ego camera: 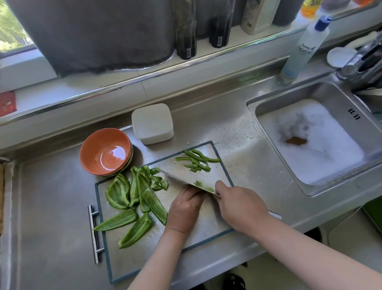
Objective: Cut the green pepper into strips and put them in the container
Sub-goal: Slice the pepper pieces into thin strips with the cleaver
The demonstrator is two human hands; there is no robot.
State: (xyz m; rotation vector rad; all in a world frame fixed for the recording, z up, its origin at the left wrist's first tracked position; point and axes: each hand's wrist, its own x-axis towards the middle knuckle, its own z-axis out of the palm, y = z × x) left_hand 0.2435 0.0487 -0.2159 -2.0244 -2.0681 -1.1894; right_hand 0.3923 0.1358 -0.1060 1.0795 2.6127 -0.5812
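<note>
2 hands are over the cutting board [116, 253] in the head view. What has each got?

The right hand [240, 206] has its fingers wrapped round the handle of the cleaver [180, 173], above the board's near right part. The handle itself is hidden inside the fist. The left hand [186, 210] sits just left of it, fingers curled down, knuckles against the flat of the blade. Whatever lies under those fingers is hidden, so I cannot tell whether it holds anything.

Where is the green pepper?

Several large uncut pieces [118, 194] lie on the board's left half, some overlapping. A small heap of thin strips [198, 161] is at the board's far right corner, beyond the cutting edge. I cannot tell whether they rest on the board or on the tilted blade. 1 green scrap clings to the blade beside the hands.

And the container?

The white square container [152, 124], lid on, stands on the steel counter just past the board's far edge, apart from the strips.

Anything else around the board?

An orange bowl [106, 151] sits at its far left corner, stacked on at least 1 more. A bar handle [93, 232] runs along the board's left edge. Right of the board is a sink [372, 135] with white foam in it.
</note>
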